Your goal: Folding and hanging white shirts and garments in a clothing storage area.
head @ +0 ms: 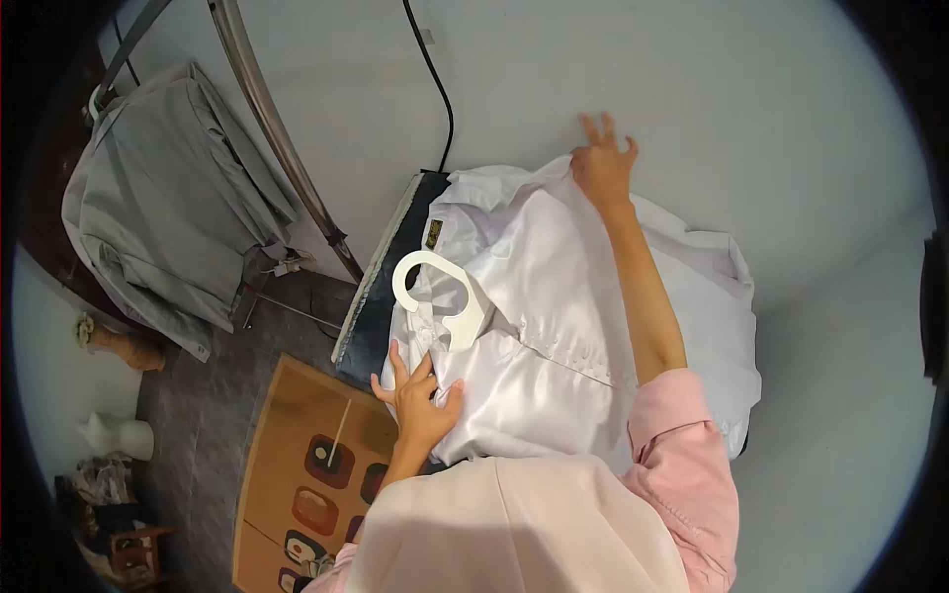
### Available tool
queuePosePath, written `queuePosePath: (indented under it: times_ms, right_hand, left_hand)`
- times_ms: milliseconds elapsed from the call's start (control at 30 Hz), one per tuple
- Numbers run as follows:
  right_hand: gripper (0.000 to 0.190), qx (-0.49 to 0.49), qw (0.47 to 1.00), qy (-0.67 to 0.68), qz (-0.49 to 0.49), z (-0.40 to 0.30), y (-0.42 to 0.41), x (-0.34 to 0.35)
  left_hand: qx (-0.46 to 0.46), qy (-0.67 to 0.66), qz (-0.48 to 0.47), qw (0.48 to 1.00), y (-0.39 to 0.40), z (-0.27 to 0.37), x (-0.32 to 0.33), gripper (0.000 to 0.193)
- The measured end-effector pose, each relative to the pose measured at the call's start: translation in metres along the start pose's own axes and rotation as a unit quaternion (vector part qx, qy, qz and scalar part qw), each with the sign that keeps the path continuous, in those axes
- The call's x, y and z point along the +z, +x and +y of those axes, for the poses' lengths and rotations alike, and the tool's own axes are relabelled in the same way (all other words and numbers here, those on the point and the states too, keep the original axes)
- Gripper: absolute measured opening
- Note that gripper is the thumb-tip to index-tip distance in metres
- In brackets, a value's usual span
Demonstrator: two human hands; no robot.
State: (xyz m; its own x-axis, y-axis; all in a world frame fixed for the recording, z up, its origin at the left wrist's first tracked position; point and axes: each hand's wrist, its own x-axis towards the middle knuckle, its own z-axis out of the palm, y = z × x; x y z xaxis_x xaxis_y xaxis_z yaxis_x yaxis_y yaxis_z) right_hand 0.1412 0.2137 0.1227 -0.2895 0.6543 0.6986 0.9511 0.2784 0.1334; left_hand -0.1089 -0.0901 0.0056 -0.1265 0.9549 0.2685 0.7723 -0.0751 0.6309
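A white, shiny buttoned garment (549, 296) lies spread over a dark padded board in front of me. Its neck side faces left, and a small dark label (434, 234) shows inside. From the neck opening juts a white clothes hanger (474, 311) with a thick curved hook; the rest of it is hidden under the cloth. My left hand (426, 408) rests on the garment's near left part, just below the hanger, fingers spread. At the far edge my right hand (604, 170) pinches the cloth between thumb and forefinger, its other fingers raised.
The dark board (374, 296) borders the wall (741, 96), where a black cable (445, 96) hangs. To the left stand a metal pole (278, 141) and a hanging grey garment (170, 200). A patterned brown mat (296, 430), a vase (126, 345) and a small wooden stool (137, 552) are lower left.
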Motion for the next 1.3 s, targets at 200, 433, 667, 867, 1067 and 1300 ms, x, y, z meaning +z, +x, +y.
queuePosePath:
  times_ms: [200, 433, 667, 867, 1067, 1300]
  right_hand:
    - [0.010, 0.018, 0.979, 0.098, 0.180, 0.011, 0.008, -0.050]
    - [0.012, -0.208, 0.959, 0.191, 0.017, -0.018, -0.079, -0.103]
    - [0.015, -0.209, 0.945, 0.202, -0.149, -0.045, -0.163, -0.096]
    - [0.055, -0.045, 0.989, 0.100, -0.094, 0.039, -0.140, -0.104]
    - [0.040, 0.105, 0.957, 0.043, -0.266, 0.088, -0.142, -0.092]
    - [0.014, 0.080, 0.996, 0.047, 0.001, 0.077, -0.159, -0.064]
  left_hand:
    - [-0.048, -0.007, -0.018, 0.999, -0.001, 0.004, 0.000, 0.031]
    - [-0.050, -0.027, 0.015, 0.998, 0.012, 0.008, 0.004, 0.028]
    - [-0.071, 0.023, -0.020, 0.997, 0.026, 0.014, -0.005, 0.032]
    - [-0.075, 0.170, 0.086, 0.979, 0.028, 0.046, -0.025, 0.062]
    - [0.213, 0.158, 0.086, 0.960, 0.072, 0.097, -0.005, 0.065]
    - [0.364, 0.140, -0.037, 0.920, 0.161, 0.165, 0.093, 0.029]
